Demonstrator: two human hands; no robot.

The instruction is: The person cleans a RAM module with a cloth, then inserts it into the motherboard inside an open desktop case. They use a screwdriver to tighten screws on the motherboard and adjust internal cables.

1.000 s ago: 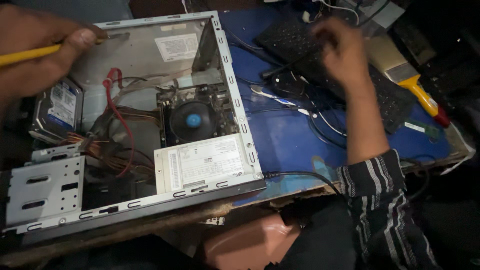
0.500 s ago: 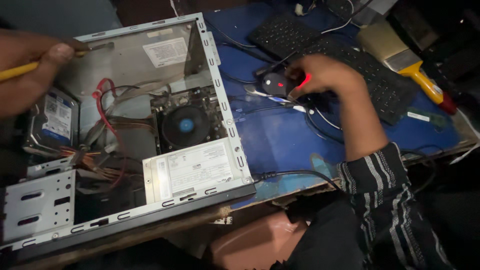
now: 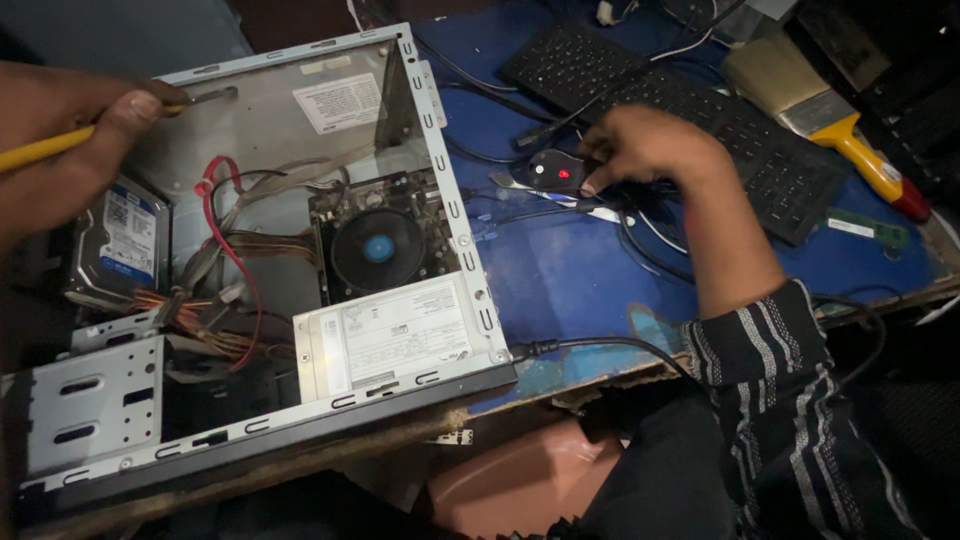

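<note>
My left hand [image 3: 70, 150] is at the upper left, shut on a yellow-handled screwdriver [image 3: 35, 152]. The metal shaft lies across the top edge of an open grey computer case [image 3: 440, 150]. Inside the case are a hard drive [image 3: 125, 235], red and orange cables [image 3: 215, 250], a black fan [image 3: 377, 248] and a silver power supply [image 3: 390, 335]. My right hand [image 3: 650, 145], in a striped sleeve, reaches over the blue table [image 3: 570, 270]. Its fingers are curled on the right side of a black mouse [image 3: 550, 168] with a red light.
A black keyboard [image 3: 690, 110] lies behind my right hand, with a yellow-handled paint brush [image 3: 800, 95] and a green memory stick [image 3: 865, 230] to its right. Loose black cables [image 3: 640, 225] cross the table. A metal drive cage [image 3: 90, 400] fills the case's near left corner.
My right hand came down from the keyboard onto the mouse and now sits at its right side, uncovering the red light. My left hand and the screwdriver have barely moved.
</note>
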